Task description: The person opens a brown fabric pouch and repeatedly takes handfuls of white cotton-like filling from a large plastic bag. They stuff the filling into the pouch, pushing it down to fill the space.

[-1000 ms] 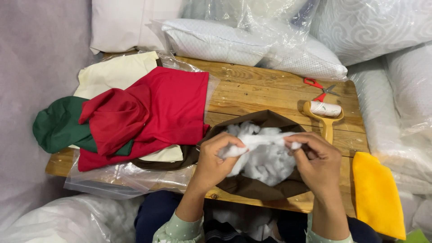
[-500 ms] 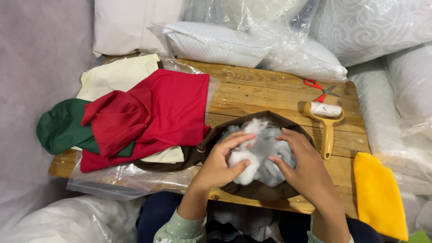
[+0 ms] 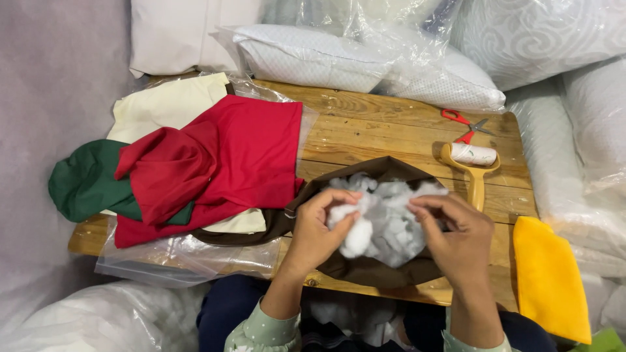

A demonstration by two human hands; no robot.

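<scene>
We had both hands, left hand (image 3: 319, 225) and right hand (image 3: 450, 238), pinched on white stuffing (image 3: 385, 218) inside the brown cover (image 3: 385, 171) at the worktop (image 3: 372, 130) edge, where loose tufts could have spilled over.

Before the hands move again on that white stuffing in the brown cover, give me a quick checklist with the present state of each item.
1. Left hand gripping a clump of white stuffing: ok.
2. Right hand on the stuffing: ok, fingers pinch it from the right side.
3. Brown cover open at the top with stuffing showing: ok.
4. Cover resting on the wooden table: ok, though its near edge overhangs toward the lap.
5. Lint roller and red scissors apart from the hands: ok, both lie beyond the cover.
6. How full the cover is: cannot tell.
</scene>
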